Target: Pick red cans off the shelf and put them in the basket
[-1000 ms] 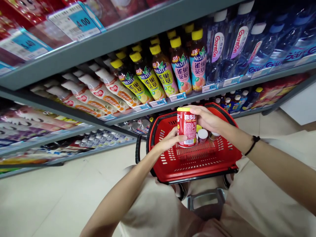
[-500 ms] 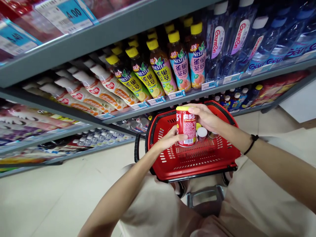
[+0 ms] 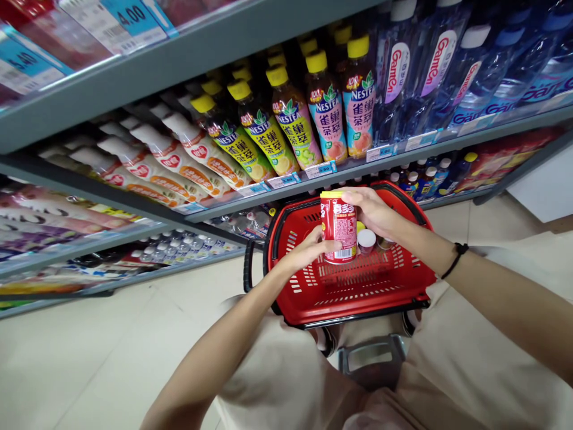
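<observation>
Both hands hold a red drink can (image 3: 339, 230) with a yellow top upright over a red shopping basket (image 3: 358, 286). My left hand (image 3: 308, 251) grips the can's lower left side. My right hand (image 3: 373, 210) wraps the top and right side; a black band sits on that wrist. Behind the can, inside the basket, a white-capped container (image 3: 367, 240) and other items show in part. The basket rests in front of my lap.
Grey shop shelves run across the top: yellow-capped tea bottles (image 3: 308, 119), white-capped bottles (image 3: 179, 161) to the left, clear water bottles (image 3: 430, 65) to the right, price tags along the edges. Lower shelves hold more drinks. Pale tiled floor (image 3: 89, 358) lies to the left.
The can and both hands have stayed almost still over the basket; the view has shifted slightly, so the shelves sit a little differently in the frame.
</observation>
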